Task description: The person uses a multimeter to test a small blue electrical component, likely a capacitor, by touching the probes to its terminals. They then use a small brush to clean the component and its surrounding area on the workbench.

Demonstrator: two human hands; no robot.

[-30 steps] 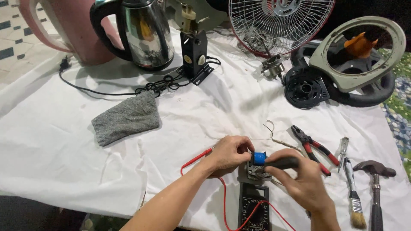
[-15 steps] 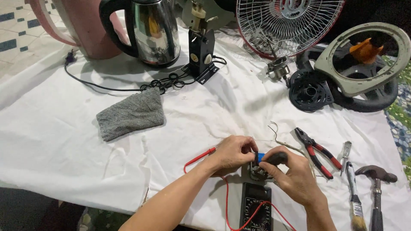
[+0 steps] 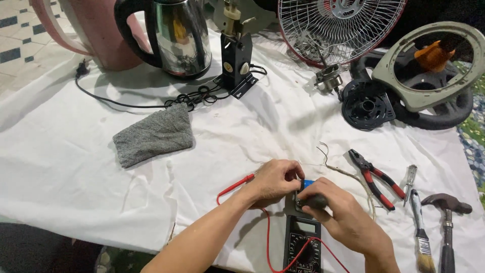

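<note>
Blue part (image 3: 307, 183) sits pinched between your hands just above the multimeter (image 3: 303, 242). Your left hand (image 3: 275, 178) curls closed on its left side; your right hand (image 3: 343, 217) grips a black probe (image 3: 313, 201) against it. Red-handled pliers (image 3: 376, 178) lie right of the multimeter, a grey cloth (image 3: 151, 134) well left.

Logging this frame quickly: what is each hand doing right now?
Left hand: fingers closed, pinching the small blue part.
Right hand: closed around a black probe handle, over the multimeter.
</note>
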